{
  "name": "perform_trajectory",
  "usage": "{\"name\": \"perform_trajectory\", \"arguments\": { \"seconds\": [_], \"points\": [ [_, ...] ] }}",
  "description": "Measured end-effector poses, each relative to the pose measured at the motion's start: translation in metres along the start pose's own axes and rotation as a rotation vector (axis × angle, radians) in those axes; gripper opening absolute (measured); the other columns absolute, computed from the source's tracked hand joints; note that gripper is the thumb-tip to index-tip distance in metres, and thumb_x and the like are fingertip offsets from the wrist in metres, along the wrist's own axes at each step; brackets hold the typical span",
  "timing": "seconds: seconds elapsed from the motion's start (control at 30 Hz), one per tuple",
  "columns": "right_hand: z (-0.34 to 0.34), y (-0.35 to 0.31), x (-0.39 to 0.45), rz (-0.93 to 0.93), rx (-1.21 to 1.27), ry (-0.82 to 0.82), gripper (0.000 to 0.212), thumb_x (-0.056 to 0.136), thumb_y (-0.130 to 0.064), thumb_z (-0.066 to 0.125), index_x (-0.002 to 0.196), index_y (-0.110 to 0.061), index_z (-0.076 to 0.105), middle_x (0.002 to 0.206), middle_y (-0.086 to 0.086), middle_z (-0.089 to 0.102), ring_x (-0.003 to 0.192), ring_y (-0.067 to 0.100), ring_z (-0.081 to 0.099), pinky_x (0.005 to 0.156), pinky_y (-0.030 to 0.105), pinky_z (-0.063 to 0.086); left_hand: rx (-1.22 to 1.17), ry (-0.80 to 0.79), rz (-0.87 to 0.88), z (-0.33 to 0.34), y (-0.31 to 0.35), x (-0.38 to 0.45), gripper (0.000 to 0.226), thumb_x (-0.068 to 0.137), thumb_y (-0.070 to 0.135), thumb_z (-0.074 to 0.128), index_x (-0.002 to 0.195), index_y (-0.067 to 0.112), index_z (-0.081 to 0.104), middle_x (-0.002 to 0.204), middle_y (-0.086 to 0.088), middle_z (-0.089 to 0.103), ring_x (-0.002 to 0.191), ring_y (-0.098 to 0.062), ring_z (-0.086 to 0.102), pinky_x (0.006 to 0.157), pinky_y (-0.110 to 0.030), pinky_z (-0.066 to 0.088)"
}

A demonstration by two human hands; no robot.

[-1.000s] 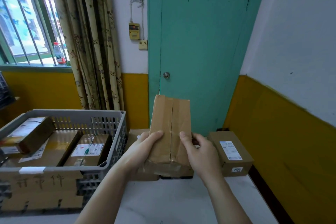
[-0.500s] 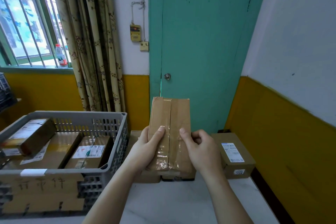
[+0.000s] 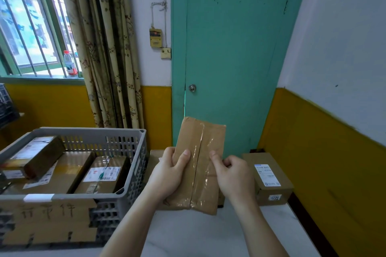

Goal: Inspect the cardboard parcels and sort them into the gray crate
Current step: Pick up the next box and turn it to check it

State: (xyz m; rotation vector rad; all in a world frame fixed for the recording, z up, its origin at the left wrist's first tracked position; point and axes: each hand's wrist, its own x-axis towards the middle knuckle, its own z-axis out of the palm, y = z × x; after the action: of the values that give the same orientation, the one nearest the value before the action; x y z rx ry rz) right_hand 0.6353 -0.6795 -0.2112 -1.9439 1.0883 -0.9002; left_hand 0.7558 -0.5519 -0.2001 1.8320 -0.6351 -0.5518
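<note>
Left hand [image 3: 167, 175] grips flat taped parcel [image 3: 198, 165], thumb on front; right hand [image 3: 234, 175] pinches its edge w/ thumb. Flip, check label side, then into gray crate [image 3: 133, 165]

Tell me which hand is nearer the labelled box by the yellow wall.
Right. The right hand grips the taped parcel on the side facing the labelled box, just short of it. The left hand holds the parcel's far side, next to the gray crate.
</note>
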Motion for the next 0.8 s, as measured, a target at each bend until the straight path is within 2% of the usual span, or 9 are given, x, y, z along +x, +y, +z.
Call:
{"name": "perform_trajectory", "arguments": {
  "seconds": [0.2, 0.33, 0.43, 0.5, 0.57, 0.7, 0.77, 0.8],
  "points": [
    [-0.004, 0.003, -0.002, 0.028, 0.015, -0.002, 0.064, 0.087, -0.066, 0.063, 0.052, -0.016, 0.045, 0.045, -0.005, 0.050, 0.051, 0.008, 0.049, 0.049, 0.030, 0.031, -0.027, 0.016, -0.032, 0.001, -0.003, -0.001, 0.047, 0.096, 0.065, 0.055, 0.129, 0.032, 0.051, 0.121, -0.006, 0.066, 0.103, -0.024, 0.071, 0.096, -0.048, 0.057],
    [-0.006, -0.001, 0.001, 0.006, -0.036, 0.014, 0.070, 0.089, -0.069, 0.058, 0.047, -0.017, 0.035, 0.039, -0.006, 0.044, 0.042, 0.010, 0.043, 0.046, 0.030, 0.024, -0.012, 0.058, -0.026, 0.007, -0.003, -0.001, 0.045, 0.091, 0.072, 0.053, 0.112, 0.033, 0.052, 0.112, -0.003, 0.067, 0.096, -0.020, 0.071, 0.089, -0.046, 0.059],
    [-0.005, 0.001, 0.000, -0.046, -0.080, 0.030, 0.069, 0.090, -0.066, 0.058, 0.047, -0.017, 0.035, 0.038, -0.004, 0.038, 0.042, 0.010, 0.039, 0.045, 0.030, 0.023, 0.038, 0.072, -0.006, 0.010, -0.004, -0.002, 0.043, 0.093, 0.071, 0.050, 0.111, 0.032, 0.051, 0.115, -0.005, 0.064, 0.095, -0.018, 0.070, 0.085, -0.041, 0.058],
    [-0.004, 0.004, -0.002, -0.048, -0.061, 0.036, 0.069, 0.090, -0.065, 0.058, 0.047, -0.016, 0.035, 0.039, -0.007, 0.046, 0.044, 0.011, 0.045, 0.046, 0.029, 0.023, 0.035, 0.060, -0.007, 0.008, -0.004, -0.002, 0.042, 0.094, 0.070, 0.051, 0.113, 0.033, 0.051, 0.115, -0.005, 0.065, 0.094, -0.018, 0.070, 0.080, -0.038, 0.059],
    [-0.006, 0.007, -0.002, -0.036, -0.003, 0.018, 0.068, 0.092, -0.064, 0.057, 0.047, -0.017, 0.039, 0.047, -0.020, 0.054, 0.054, 0.000, 0.054, 0.047, 0.029, 0.025, -0.006, 0.055, -0.016, 0.005, -0.004, -0.002, 0.047, 0.093, 0.069, 0.053, 0.119, 0.030, 0.052, 0.111, -0.003, 0.068, 0.093, -0.018, 0.073, 0.081, -0.042, 0.061],
    [-0.006, 0.008, -0.005, -0.014, 0.142, -0.059, 0.053, 0.098, -0.058, 0.051, 0.056, -0.025, 0.055, 0.061, -0.027, 0.062, 0.065, -0.010, 0.057, 0.048, 0.015, 0.032, -0.108, 0.089, -0.045, 0.001, -0.004, -0.001, 0.058, 0.092, 0.068, 0.057, 0.131, 0.026, 0.051, 0.113, 0.001, 0.071, 0.097, -0.018, 0.073, 0.090, -0.046, 0.060],
    [-0.003, 0.010, -0.005, -0.008, 0.170, -0.086, 0.038, 0.097, -0.056, 0.056, 0.072, -0.027, 0.058, 0.069, -0.021, 0.066, 0.070, -0.009, 0.059, 0.056, 0.014, 0.035, -0.150, 0.055, -0.067, 0.000, -0.005, -0.001, 0.062, 0.089, 0.065, 0.064, 0.135, 0.027, 0.047, 0.117, -0.001, 0.070, 0.100, -0.021, 0.073, 0.092, -0.046, 0.060],
    [-0.001, 0.011, -0.005, -0.008, 0.188, -0.097, 0.030, 0.096, -0.055, 0.059, 0.080, -0.029, 0.058, 0.074, -0.019, 0.067, 0.073, -0.009, 0.060, 0.060, 0.015, 0.038, -0.186, 0.020, -0.070, 0.001, -0.005, -0.001, 0.066, 0.085, 0.061, 0.070, 0.135, 0.026, 0.046, 0.116, -0.001, 0.071, 0.099, -0.020, 0.075, 0.088, -0.044, 0.062]
  ]
}}
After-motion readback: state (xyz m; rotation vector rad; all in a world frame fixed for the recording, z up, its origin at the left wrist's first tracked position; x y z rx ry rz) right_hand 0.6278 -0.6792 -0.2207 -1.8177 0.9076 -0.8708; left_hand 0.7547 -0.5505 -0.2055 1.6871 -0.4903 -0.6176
